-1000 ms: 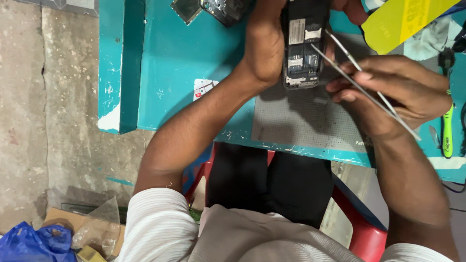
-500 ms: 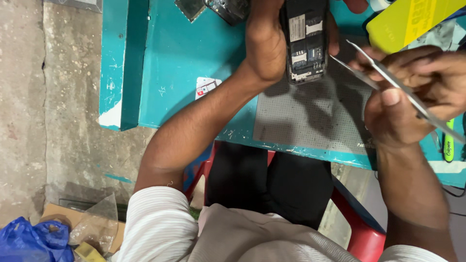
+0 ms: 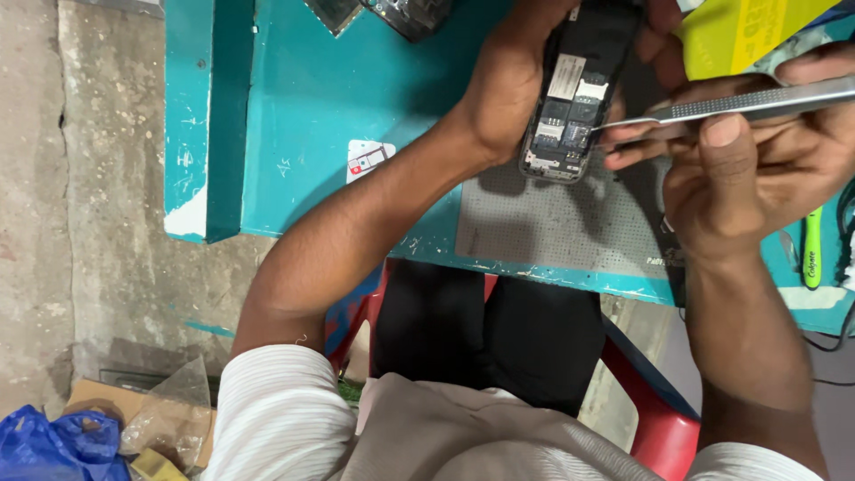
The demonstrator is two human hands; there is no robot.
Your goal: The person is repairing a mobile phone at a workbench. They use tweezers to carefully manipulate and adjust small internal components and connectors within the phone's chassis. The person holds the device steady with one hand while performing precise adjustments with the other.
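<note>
Black phone (image 3: 574, 98) backless, circuitry and slots exposed

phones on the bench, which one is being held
The open black phone gripped by the left hand; the other dismantled piece lies untouched at the table's far edge.

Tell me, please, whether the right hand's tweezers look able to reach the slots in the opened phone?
Probably yes: the right hand has the tweezers tip at the phone, whose open back the left hand leaves uncovered.
</note>
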